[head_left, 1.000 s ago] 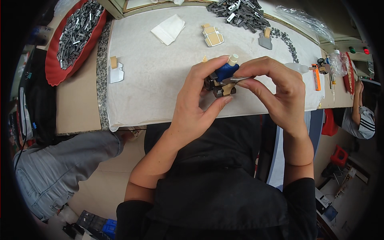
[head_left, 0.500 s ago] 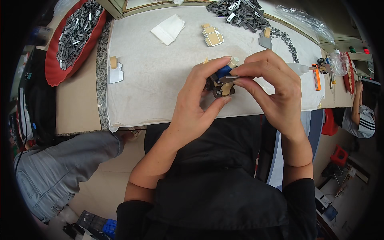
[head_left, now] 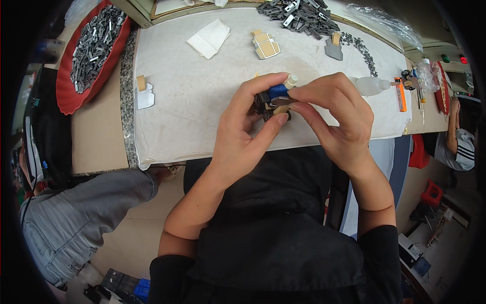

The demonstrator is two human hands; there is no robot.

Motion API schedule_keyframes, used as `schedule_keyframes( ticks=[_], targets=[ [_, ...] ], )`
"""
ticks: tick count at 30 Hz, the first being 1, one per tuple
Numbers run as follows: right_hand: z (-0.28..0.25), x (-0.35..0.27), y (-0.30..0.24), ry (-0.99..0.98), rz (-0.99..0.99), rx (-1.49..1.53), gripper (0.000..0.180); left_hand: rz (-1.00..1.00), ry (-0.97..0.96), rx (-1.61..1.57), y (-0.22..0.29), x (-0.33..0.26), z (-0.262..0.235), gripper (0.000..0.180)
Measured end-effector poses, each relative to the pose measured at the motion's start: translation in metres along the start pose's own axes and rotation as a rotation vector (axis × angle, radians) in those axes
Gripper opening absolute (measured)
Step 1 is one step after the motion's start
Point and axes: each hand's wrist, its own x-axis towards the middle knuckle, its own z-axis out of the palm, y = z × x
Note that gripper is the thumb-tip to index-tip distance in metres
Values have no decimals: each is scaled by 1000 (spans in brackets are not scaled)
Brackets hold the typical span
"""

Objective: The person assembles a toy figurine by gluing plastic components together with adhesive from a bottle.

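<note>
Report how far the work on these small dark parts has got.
Done, apparently: a few taped pieces lie on the white cloth. In hand: left hand and right hand pinch one dark part together. Left: the dark pile and the red tray of parts.

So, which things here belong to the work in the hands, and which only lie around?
In hand:
- left hand
- right hand
- small dark part with blue piece

Lying about:
- red tray
- folded white cloth
- clear bottle
- orange tool
</note>
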Motion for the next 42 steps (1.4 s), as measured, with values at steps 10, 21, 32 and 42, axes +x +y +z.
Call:
schedule_keyframes(
  ticks=[10, 21, 32, 42],
  targets=[
    [6, -3, 14, -37, -113, 117, 54, -169, -15, -268, 13, 6, 2, 47],
    [5, -5, 14, -112, -47, 302, 66, -374, 14, -430, 21, 8, 10, 51],
    [6, -10, 8, -129, 113, 412, 61, -290, -107, -393, 16, -1, 4, 51],
    [15, -16, -1, -165, 261, 363, 62, -445, 89, -457, 15, 2, 13, 26]
  ],
)
